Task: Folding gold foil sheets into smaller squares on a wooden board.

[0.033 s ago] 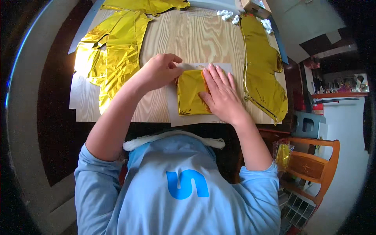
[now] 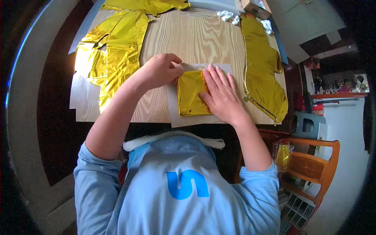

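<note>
A folded square of shiny gold foil (image 2: 191, 96) lies on a pale flat sheet (image 2: 173, 113) near the front edge of the table. My right hand (image 2: 222, 93) is spread flat over the foil's right side, fingers stretched out and pressing on it. At the foil's upper left corner is my left hand (image 2: 161, 70), its fingers bent inward. What those fingers grip, if anything, is hidden beneath them.
Large gold foil pieces (image 2: 121, 51) lie on the left of the wooden table (image 2: 188, 35), and another foil piece (image 2: 262, 70) on the right. White crumpled bits (image 2: 225, 15) and a small box (image 2: 256, 8) sit at the back. A wooden chair (image 2: 313, 166) stands at right.
</note>
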A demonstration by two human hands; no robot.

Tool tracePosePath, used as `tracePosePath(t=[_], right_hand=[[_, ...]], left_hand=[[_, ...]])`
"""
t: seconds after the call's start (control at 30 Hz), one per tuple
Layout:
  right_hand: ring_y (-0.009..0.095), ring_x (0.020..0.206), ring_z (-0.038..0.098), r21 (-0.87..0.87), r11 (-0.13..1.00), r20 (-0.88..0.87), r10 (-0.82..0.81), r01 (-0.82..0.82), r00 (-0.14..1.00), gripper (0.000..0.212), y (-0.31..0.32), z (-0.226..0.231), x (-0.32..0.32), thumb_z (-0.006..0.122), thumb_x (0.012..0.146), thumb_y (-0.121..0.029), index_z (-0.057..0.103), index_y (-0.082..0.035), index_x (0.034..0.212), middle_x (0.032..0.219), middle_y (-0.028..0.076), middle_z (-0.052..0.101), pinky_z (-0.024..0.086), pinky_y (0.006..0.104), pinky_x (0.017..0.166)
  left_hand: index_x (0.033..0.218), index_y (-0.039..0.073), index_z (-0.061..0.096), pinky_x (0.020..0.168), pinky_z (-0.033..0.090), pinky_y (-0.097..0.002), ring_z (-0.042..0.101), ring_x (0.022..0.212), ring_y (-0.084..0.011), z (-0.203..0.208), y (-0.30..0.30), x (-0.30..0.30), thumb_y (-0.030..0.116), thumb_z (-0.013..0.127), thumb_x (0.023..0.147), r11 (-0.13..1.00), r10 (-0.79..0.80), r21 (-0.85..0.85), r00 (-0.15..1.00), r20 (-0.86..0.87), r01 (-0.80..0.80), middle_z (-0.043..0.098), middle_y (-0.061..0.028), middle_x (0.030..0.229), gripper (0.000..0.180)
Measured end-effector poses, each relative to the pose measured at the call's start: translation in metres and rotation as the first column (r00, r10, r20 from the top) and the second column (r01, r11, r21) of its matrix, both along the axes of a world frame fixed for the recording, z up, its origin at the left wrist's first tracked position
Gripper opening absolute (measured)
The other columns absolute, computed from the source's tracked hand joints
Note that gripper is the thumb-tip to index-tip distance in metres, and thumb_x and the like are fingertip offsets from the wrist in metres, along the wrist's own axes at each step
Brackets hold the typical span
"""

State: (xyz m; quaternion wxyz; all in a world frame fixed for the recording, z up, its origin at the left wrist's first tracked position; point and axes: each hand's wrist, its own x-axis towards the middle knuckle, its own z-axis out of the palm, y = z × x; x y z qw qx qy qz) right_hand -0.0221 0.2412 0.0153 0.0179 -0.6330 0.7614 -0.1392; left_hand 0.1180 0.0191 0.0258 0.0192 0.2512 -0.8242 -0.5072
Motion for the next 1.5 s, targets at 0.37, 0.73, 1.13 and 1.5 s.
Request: tracePosePath(t=[0.37,0.73,1.13,1.5], right_hand=[[0.032,0.152,0.019,0.111,0.993,0.016,0.034,-0.035,0.999,0.066,0.005,0.003,-0.006,0.046,0.103,-0.04,0.027,-0.007,0.156,0.163,0.015,0.023,0.012,0.0501,0.122],[0.034,0.15,0.023,0.024,0.998,-0.017,0.065,-0.064,0.998,0.072,0.005,-0.007,-0.007,0.053,0.097,-0.041,0.028,-0.006,0.155,0.163,0.018,0.023,0.015,0.0581,0.119],[0.038,0.149,0.024,0.013,1.0,-0.037,-0.025,0.025,0.999,0.076,0.006,-0.005,-0.002,0.051,0.097,-0.047,0.029,-0.003,0.154,0.161,0.023,0.024,0.015,0.0621,0.117],[0.027,0.145,0.035,-0.26,0.885,0.869,0.04,0.386,0.494,0.055,0.042,0.037,-0.042,0.042,0.107,-0.022,0.028,0.007,0.152,0.156,0.021,0.037,0.025,0.0375,0.12]], left_hand=[[0.111,0.01,0.064,0.097,0.044,-0.0454,0.057,0.113,-0.0324,0.023,0.055,0.0,0.019,0.068,0.083,0.657,0.092,-0.753,0.99,0.109,0.022,0.062,-0.0099,0.109,0.03],[0.148,-0.006,0.035,0.119,0.017,-0.0569,0.026,0.147,-0.0438,-0.031,0.124,0.024,0.054,0.054,0.093,0.636,-0.026,-0.769,0.994,-0.107,-0.066,0.03,-0.0292,0.156,0.084],[0.149,-0.006,0.034,0.119,0.019,-0.0564,0.027,0.147,-0.0442,-0.025,0.117,0.031,0.062,0.048,0.093,0.625,-0.059,-0.78,0.997,-0.05,-0.002,0.029,-0.0308,0.156,0.088],[0.152,-0.004,0.027,0.121,0.015,-0.0537,0.023,0.149,-0.042,-0.026,0.084,0.029,0.06,0.043,0.097,0.558,-0.209,-0.816,0.977,0.033,0.147,0.026,-0.0283,0.158,0.086]])
